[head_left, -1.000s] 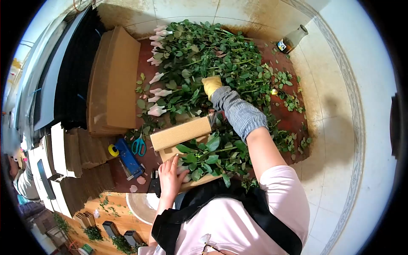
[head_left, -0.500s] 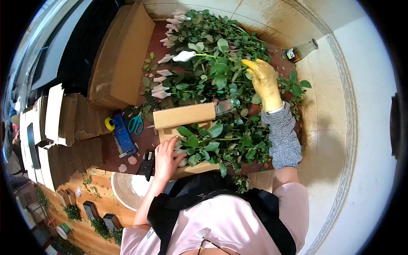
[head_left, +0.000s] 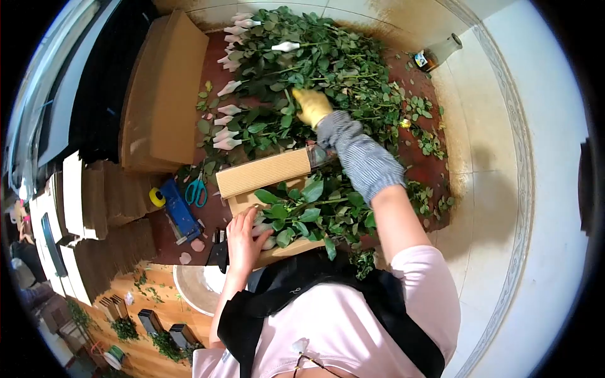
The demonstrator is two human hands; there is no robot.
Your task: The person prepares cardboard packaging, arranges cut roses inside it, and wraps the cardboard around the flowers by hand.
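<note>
My bare left hand [head_left: 241,241] curls around pale-sleeved rose buds [head_left: 263,230] at the near edge of the table. Their leafy stems [head_left: 309,214] lie to the right over a flat cardboard piece [head_left: 287,251]. My right hand [head_left: 312,108], in a yellow glove, is over the far bundle of roses [head_left: 334,69]; its fingers are smeared by motion, so I cannot tell whether they hold a stem. One white-sleeved rose [head_left: 285,46] lies on top of that bundle. A corrugated cardboard wrap [head_left: 265,172] sits between the two groups of roses.
Blue scissors [head_left: 196,192], a blue tape dispenser [head_left: 179,209] and a black tool [head_left: 218,252] lie at the left. Cardboard sheets [head_left: 167,101] stand behind them. A bottle [head_left: 438,53] stands at the far right, and a round tub [head_left: 192,288] is below the table edge.
My right hand has let go of the white-sleeved rose, which now lies on the far bundle, and has moved left. My left hand stays on the near buds. The view has shifted slightly.
</note>
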